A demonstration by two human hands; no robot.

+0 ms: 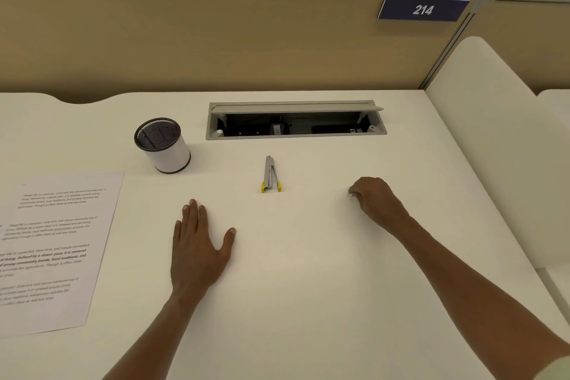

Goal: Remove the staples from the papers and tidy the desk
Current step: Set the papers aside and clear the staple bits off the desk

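Note:
A stack of printed papers (52, 253) lies at the left of the white desk (308, 287). A metal staple remover with yellow tips (270, 175) lies in the middle of the desk, pointing away from me. My left hand (199, 245) rests flat on the desk with straight fingers, between the papers and the remover. My right hand (374, 199) is to the right of the remover, knuckles up, fingers curled down onto the desk; something tiny and pale shows at its fingertips (351, 196), too small to name.
A mesh pen cup with a white wrap (163, 145) stands behind the papers. An open cable tray (294, 122) is set into the desk's back. A beige partition with a "214" sign (422, 9) rises behind. A white divider (499, 133) bounds the right side.

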